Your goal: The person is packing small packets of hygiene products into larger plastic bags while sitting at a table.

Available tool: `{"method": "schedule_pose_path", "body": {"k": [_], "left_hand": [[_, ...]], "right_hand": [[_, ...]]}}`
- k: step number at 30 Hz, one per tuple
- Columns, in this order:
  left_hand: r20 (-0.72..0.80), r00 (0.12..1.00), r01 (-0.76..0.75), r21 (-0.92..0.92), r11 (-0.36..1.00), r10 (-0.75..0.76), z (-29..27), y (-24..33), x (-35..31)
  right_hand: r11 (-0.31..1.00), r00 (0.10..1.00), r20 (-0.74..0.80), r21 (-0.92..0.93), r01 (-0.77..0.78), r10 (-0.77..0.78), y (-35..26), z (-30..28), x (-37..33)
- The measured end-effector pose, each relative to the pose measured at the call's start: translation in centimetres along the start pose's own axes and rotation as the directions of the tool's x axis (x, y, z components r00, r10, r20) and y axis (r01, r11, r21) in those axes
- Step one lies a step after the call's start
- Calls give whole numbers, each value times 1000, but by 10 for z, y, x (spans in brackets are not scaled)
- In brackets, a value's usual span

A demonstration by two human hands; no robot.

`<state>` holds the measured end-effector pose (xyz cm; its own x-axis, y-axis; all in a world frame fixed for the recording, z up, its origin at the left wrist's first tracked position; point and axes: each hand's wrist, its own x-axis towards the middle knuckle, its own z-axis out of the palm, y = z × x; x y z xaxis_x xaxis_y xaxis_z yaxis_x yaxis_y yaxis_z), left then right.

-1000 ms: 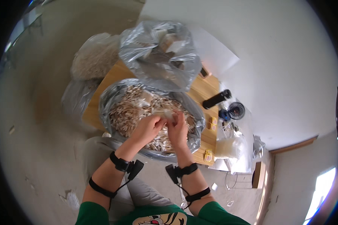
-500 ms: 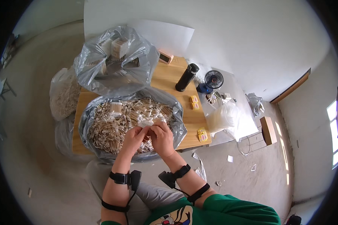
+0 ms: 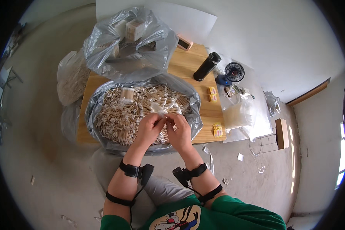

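My left hand and my right hand meet over the near part of a heap of cotton swabs. Between their pinched fingertips is a small clear plastic bag, partly hidden by the fingers; whether anything is inside it I cannot make out. The loose wooden-stemmed swabs fill a wide container lined with a grey plastic bag. On top of them, toward the far left, lies a neat packed bundle of swabs.
Behind stands an opened grey bag with packed swab blocks. Along the wooden table's right side are a black bottle and yellow packets. Beyond are a small fan and clear plastic bags.
The view has shifted, so the table sits higher and farther right in it. My hands stay together over the swabs, fingertips still pinching the small plastic bag, with fingers slightly rearranged.
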<state>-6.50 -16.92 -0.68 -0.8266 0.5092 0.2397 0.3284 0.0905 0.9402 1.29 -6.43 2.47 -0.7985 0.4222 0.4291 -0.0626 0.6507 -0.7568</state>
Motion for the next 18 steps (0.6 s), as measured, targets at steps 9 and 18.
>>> {"method": "schedule_pose_path", "body": {"k": [9, 18], "left_hand": [[39, 987, -160, 94, 983, 157, -3, 11, 0], [119, 970, -229, 132, 964, 214, -7, 7, -1]], "right_hand": [[991, 996, -81, -128, -39, 28, 12, -5, 5], [986, 995, 27, -137, 94, -91, 15, -2, 10]]}}
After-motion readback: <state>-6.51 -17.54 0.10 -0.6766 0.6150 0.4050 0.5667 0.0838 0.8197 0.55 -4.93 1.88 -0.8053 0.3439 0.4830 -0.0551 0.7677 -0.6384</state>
